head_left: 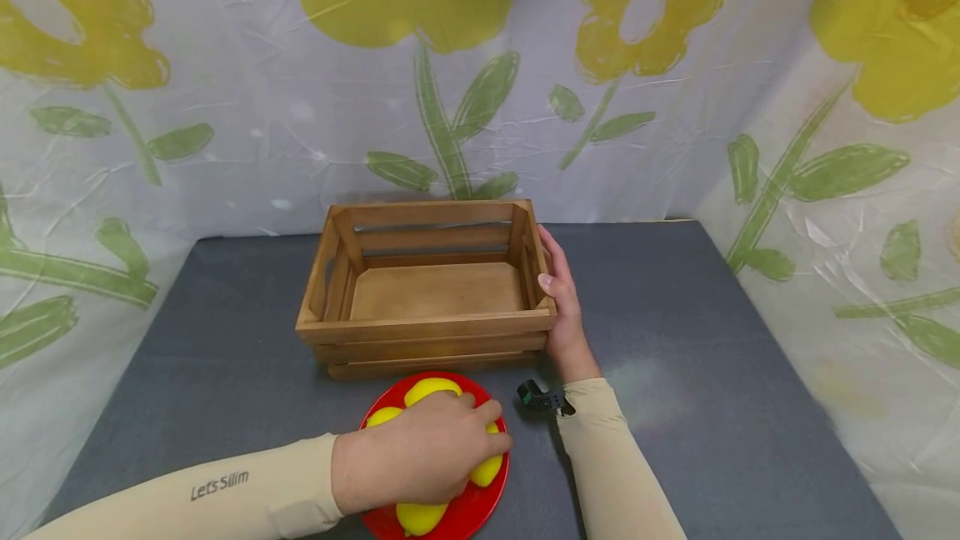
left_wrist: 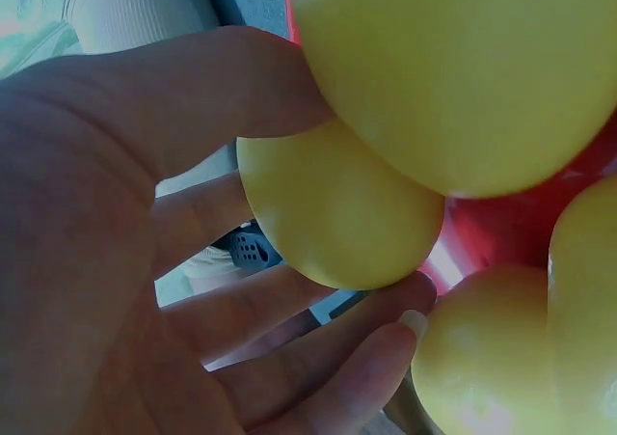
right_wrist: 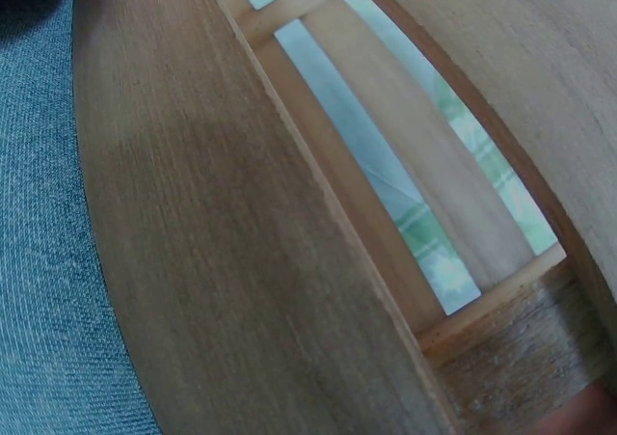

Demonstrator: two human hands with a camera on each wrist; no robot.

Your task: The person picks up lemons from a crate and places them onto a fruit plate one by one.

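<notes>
My left hand [head_left: 420,452] reaches over a red plate [head_left: 480,511] of several yellow lemons. In the left wrist view, its thumb and fingers curl round one lemon [left_wrist: 337,213], while another lemon [left_wrist: 463,68] looms nearer the camera. Part of the plate and fruit is hidden beneath the hand. A slatted wooden crate [head_left: 442,328] stands just behind the plate with nothing in it. At the crate's right end, my right hand [head_left: 566,307] grips the side, thumb over the top edge. The crate's wooden slats [right_wrist: 202,203] fill most of the right wrist view.
Everything stands on a dark grey table [head_left: 675,373]. A pale cloth [head_left: 262,148] printed with yellow flowers hangs behind the table and along its sides. A dark strap [head_left: 542,397] sits at the right wrist, close to the plate.
</notes>
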